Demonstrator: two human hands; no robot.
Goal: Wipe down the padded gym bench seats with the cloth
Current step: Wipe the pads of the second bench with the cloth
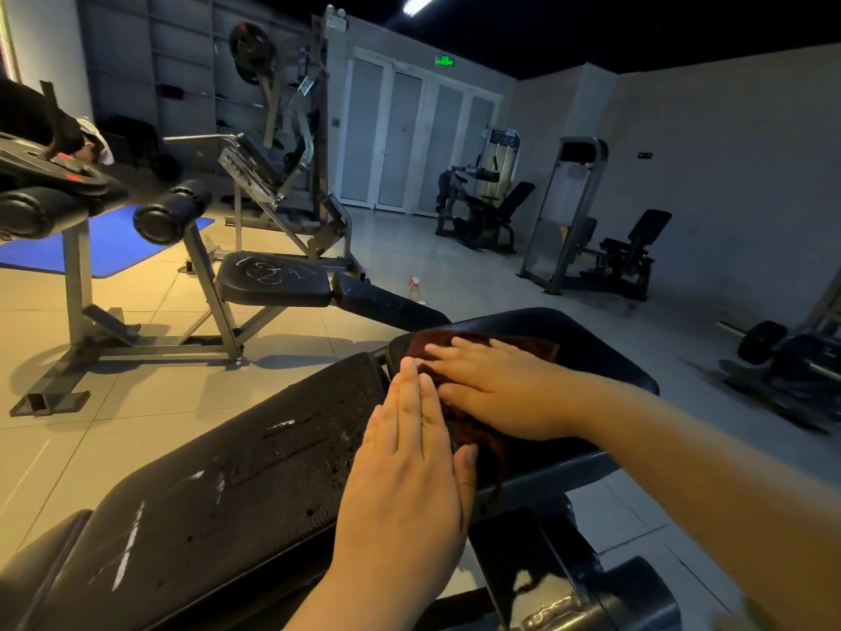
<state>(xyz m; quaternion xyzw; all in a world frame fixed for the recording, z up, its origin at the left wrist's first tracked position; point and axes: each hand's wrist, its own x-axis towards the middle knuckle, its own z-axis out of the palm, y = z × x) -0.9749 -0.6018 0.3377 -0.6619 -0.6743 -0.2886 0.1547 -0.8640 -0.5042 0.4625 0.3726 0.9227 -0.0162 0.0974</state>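
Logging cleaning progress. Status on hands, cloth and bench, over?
Left hand, right hand flat, pressing cloth. Cloth on near seat pad. Nothing in the way; spray bottle on floor beyond.

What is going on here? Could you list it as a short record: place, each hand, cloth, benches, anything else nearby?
place: gym with benches and weight machines
left hand: flat, at the cloth's near edge
right hand: flat, pressing on the cloth
cloth: dark red, on the near bench's seat
near bench: black pad, white scuffs
far bench: white scribbles on seat
spray bottle: on the floor between the benches
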